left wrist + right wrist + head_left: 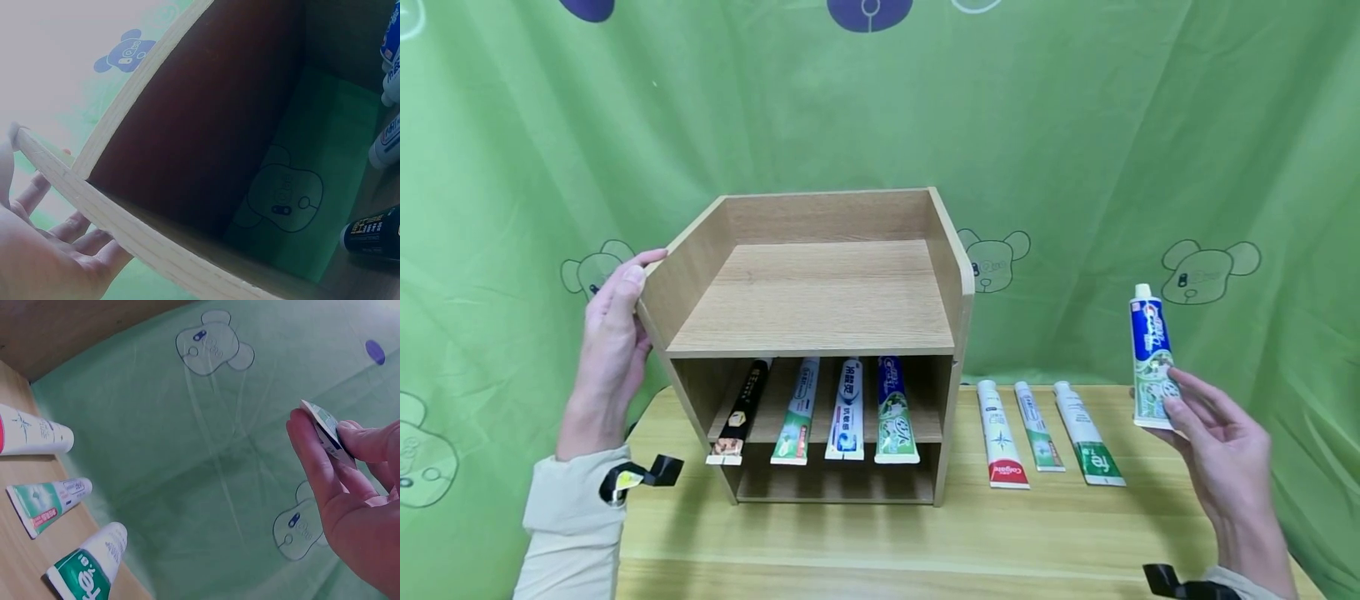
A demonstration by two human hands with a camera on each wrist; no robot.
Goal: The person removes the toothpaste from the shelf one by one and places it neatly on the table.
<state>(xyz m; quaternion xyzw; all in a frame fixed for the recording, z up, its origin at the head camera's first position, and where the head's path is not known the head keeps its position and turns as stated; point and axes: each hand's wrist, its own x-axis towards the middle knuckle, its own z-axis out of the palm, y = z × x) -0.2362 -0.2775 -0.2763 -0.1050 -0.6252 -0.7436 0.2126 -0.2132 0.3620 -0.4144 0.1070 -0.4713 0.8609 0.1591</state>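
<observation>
My left hand (606,342) grips the left side panel of a wooden desktop shelf (808,296), thumb on the near edge and fingers along the outside. Off to the right, my right hand (1221,442) pinches a blue and green toothpaste tube (1150,333) by its flat end, cap up. In the right wrist view only that tube's flat end (328,431) shows, between thumb and fingers. On the middle board lie a black toothpaste tube (747,408), a green and white one (797,412), a white and blue one (847,408) and a blue and green one (893,408), flat ends forward.
Right of the shelf, a red and white Colgate tube (1002,437), a small green and white tube (1039,429) and a white tube with a green end (1088,437) lie on the wooden table (1000,542). A green curtain (1075,125) hangs close behind.
</observation>
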